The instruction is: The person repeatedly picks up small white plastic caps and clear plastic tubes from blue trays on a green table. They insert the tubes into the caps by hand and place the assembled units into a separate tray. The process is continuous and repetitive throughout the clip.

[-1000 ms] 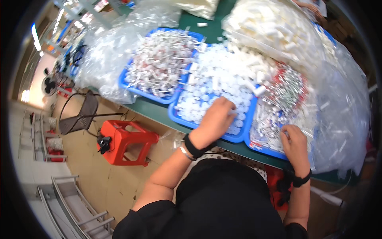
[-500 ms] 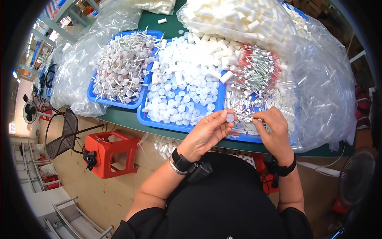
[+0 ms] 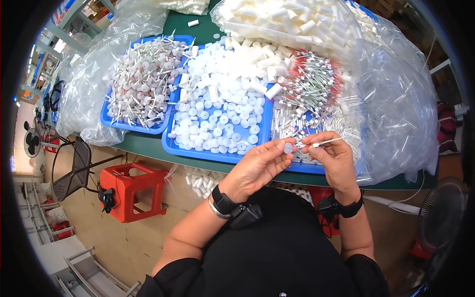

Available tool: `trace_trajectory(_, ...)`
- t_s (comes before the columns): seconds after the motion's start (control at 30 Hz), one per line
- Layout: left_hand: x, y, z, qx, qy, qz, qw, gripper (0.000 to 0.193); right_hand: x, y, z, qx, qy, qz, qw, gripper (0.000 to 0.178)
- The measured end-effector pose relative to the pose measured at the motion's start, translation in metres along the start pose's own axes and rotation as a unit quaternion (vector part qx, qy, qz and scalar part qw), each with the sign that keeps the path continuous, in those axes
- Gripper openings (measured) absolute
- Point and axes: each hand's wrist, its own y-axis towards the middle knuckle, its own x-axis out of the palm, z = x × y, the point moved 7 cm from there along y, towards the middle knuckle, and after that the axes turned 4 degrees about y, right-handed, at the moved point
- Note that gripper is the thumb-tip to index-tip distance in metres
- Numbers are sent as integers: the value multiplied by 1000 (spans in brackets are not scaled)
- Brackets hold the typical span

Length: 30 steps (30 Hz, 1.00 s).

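Observation:
My left hand pinches a small round white cap between thumb and fingers, at the near edge of the middle blue tray of white caps. My right hand holds a thin white stick with its tip pointing left toward the cap; the two nearly touch. Just beyond my hands lies a blue tray of thin sticks with red ends. Both wrists wear dark bands.
A left blue tray holds white discs with stems. Clear plastic bags of white tubes lie right and behind on the green table. Below the table stand a red stool, a black mesh chair and fans.
My left hand has come off the cap tray holding one cap, and my right hand has lifted a stick from the right tray. Both hands have met in front of me.

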Motion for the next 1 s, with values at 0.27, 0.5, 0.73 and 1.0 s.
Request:
trace_trajectory(0.27, -3, 3, -10, -6, 2, -41, 999, 34, 4, -4, 2, -8, -11, -6, 1000, 18)
trace_trajectory(0.5, 8, -4, -1, 15, 34, 3, 999, 38, 8, -5, 1, -23, -95, 2, 995, 15)
trace_trajectory(0.73, 6, -6, 2, 23, 45, 9, 999, 40, 13, -5, -13, -89, -255, -14, 963, 13)
trace_trajectory(1.0, 3, -5, 3, 23, 41, 15, 999, 38, 15, -5, -18, -102, -305, -5, 947, 11)
